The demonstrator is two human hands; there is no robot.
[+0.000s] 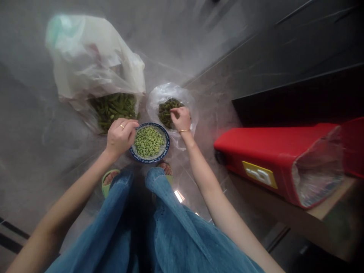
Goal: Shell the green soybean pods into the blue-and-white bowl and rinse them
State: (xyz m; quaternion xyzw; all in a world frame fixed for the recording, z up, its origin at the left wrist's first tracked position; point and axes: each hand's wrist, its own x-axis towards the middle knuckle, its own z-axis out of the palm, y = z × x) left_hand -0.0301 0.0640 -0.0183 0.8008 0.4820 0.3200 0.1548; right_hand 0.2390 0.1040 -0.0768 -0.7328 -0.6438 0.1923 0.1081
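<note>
My left hand (121, 137), with a ring on one finger, hovers by the left rim of a blue-and-white bowl (131, 151). Its fingers are curled together, and anything in them is hidden. Shelled green beans (149, 141) fill much of the bowl. Just beyond that hand, green pods (117, 107) show in the mouth of a large white plastic bag (96, 72). My right hand (181, 118) is over a clear plastic bag (166, 89) holding darker pods or shells (167, 108). Thumb and fingers are drawn together there; I cannot make out whether they pinch something.
A red bin (261, 144) with a yellow label and a plastic liner stands at the right, beside a dark wall or cabinet (298, 94). My feet in green slippers (106, 185) and my jeans (176, 227) are close to the bowl on the grey tiled floor (28, 144).
</note>
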